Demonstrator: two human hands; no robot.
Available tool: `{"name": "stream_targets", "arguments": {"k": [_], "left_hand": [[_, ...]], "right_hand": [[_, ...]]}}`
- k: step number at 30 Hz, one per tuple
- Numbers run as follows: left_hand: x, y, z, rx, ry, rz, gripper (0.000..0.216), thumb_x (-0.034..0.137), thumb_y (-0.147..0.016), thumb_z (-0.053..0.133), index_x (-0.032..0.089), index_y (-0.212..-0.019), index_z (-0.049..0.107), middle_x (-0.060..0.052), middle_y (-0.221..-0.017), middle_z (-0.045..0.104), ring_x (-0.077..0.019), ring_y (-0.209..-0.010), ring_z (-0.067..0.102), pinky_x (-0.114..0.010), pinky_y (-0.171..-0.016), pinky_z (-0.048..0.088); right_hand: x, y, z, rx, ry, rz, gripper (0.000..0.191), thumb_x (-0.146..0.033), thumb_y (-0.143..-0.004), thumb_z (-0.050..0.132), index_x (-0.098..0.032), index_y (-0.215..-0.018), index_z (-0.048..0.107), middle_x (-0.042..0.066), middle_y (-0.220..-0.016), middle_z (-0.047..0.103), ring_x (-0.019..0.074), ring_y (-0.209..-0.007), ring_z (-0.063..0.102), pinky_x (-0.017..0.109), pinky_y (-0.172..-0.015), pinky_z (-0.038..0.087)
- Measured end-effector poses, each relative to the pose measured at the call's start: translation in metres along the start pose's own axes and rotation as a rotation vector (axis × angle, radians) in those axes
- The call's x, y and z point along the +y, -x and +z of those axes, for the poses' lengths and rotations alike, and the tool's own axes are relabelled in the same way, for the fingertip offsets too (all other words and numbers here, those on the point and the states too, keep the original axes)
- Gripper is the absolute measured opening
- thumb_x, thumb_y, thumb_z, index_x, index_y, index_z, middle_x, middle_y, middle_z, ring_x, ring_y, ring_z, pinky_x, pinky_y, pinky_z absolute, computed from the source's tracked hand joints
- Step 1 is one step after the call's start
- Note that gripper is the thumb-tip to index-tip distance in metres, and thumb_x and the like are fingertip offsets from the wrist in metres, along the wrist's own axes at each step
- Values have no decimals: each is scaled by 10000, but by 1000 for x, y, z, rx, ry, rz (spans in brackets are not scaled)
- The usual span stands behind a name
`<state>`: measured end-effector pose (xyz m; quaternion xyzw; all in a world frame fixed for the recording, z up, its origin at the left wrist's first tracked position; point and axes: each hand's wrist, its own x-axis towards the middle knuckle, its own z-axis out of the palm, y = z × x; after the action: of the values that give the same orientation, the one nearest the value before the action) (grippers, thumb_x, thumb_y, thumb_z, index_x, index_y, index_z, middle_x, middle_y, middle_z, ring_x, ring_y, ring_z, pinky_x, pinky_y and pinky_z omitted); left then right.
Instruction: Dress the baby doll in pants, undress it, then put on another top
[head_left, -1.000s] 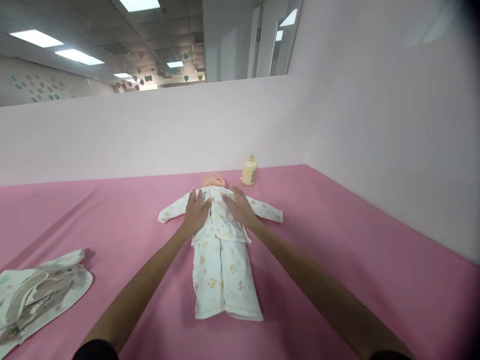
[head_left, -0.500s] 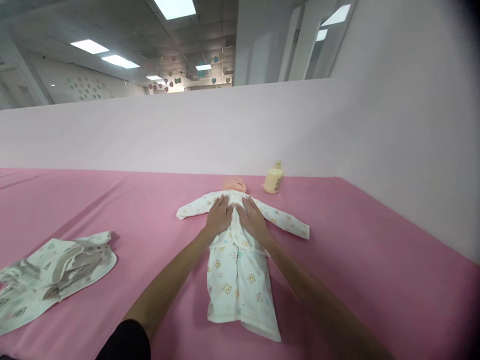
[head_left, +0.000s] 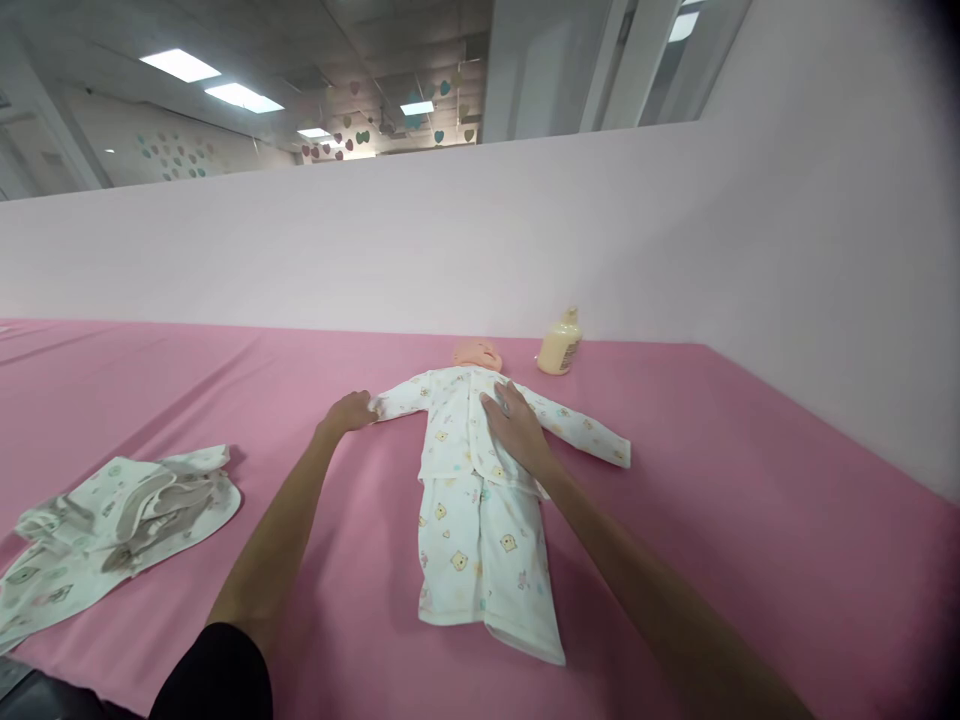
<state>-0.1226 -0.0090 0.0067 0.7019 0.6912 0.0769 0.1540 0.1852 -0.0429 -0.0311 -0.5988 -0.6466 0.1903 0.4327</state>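
Observation:
A doll lies on its back on a pink-covered surface, its peach-coloured head (head_left: pixel 478 354) towards the wall. It wears a white long-sleeved baby shirt (head_left: pixel 448 430) printed with small bears, and the sleeves are spread to both sides. Matching white pants (head_left: pixel 480 565) stretch from under the shirt's hem towards me. My left hand (head_left: pixel 350 412) is closed on the cuff end of the left sleeve. On the right side of the shirt's chest rests my right hand (head_left: pixel 517 425), flat with its fingers stretched out.
Behind the doll, a pale yellow pump bottle (head_left: pixel 560 343) stands near the white wall (head_left: pixel 375 250). A crumpled white printed garment (head_left: pixel 135 525) lies on the pink cover (head_left: pixel 337 600) at the left. Another wall (head_left: pixel 840 300) rises along the right side.
My left hand has moved from the shirt's chest out to the left sleeve's end and closed on it. My right hand stays on the chest. The view has tilted slightly downward.

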Motion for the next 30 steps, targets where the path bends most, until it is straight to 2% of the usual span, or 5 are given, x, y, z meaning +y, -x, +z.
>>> {"name": "stream_targets", "arguments": {"k": [8, 14, 19, 27, 30], "left_hand": [[-5, -7, 1, -78, -122, -21, 460, 355, -767, 566, 182, -1188, 501, -125, -1130, 653, -249, -900, 648, -288, -659, 476], [-10, -10, 7, 171, -338, -47, 396, 160, -840, 448, 119, -1231, 501, -207, -1196, 587, -347, -1150, 539, -443, -942, 396], [-20, -9, 12, 323, -405, -121, 354, 103, -857, 389, 85, -1152, 584, -252, -1200, 542, -392, -1197, 478, -478, -966, 353], [-32, -21, 14, 288, -192, -115, 384, 356, -932, 375, 210, -1220, 583, -168, -1220, 576, -330, -1165, 528, -430, -938, 404], [-34, -24, 19, 252, -91, -105, 319, 434, -892, 458, 204, -1004, 648, -148, -1093, 625, -325, -1087, 564, -390, -871, 423]], "right_hand": [[-3, -1, -2, 6, 14, 33, 617, -522, -937, 403, -149, -1423, 480, 116, -1560, 346, 251, -1473, 259, 447, -1206, 218], [-6, -1, -5, -2, 22, 35, 624, -518, -939, 395, -140, -1429, 475, 111, -1554, 358, 249, -1473, 257, 440, -1207, 218], [-2, -1, -6, -14, 22, 22, 628, -515, -939, 402, -131, -1430, 477, 123, -1548, 367, 252, -1475, 253, 434, -1208, 219], [-3, 0, -8, -26, 28, -1, 609, -523, -944, 382, -153, -1417, 486, 106, -1523, 414, 251, -1476, 244, 428, -1196, 235], [-5, 0, -9, -29, 31, 6, 599, -512, -941, 388, -154, -1409, 494, 109, -1519, 418, 252, -1472, 255, 432, -1194, 234]]}}
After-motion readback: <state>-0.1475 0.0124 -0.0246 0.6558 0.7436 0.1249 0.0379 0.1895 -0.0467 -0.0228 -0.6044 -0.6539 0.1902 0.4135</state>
